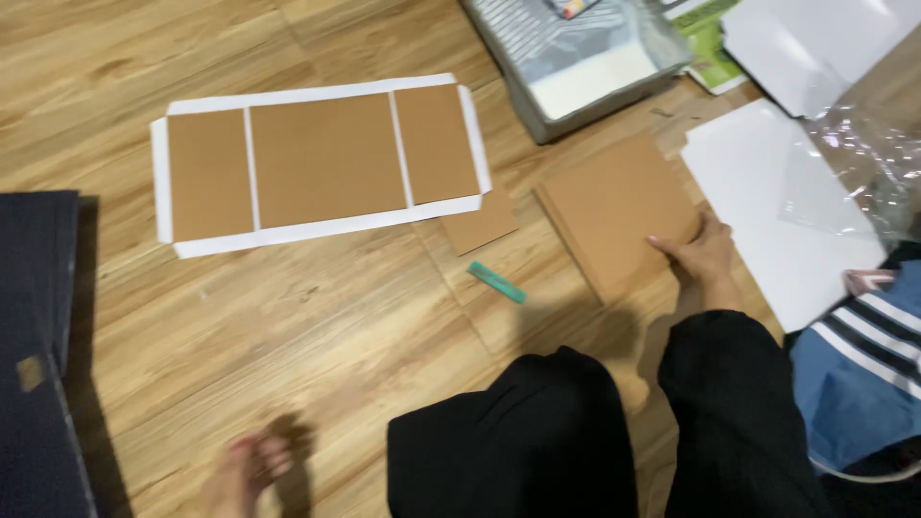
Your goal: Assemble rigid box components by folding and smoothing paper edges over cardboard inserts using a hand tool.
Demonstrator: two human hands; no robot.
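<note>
— From where I stand, a lot is cut off. Can you make out the left hand point(251, 470)?

— Barely: it is blurred at the bottom edge, low over the wooden floor point(317, 317), and I cannot tell how its fingers are set. The right hand point(698, 251) is clearer: black sleeve, fingers pressed flat on the near corner of the stack of brown boards point(614, 206), not closed around it.

— And that stack?

— It lies on the floor beside the large white sheets point(767, 192), below a grey tray point(576, 67) that is half out of view, with clear crinkled plastic over it.

— The flat piece on the left?

— A white paper sheet point(321, 158) with clipped corners, three matte brown panels glued in a row. A small loose brown card point(480, 225) sits at its right corner, and a thin green strip point(497, 282) just below that.
</note>
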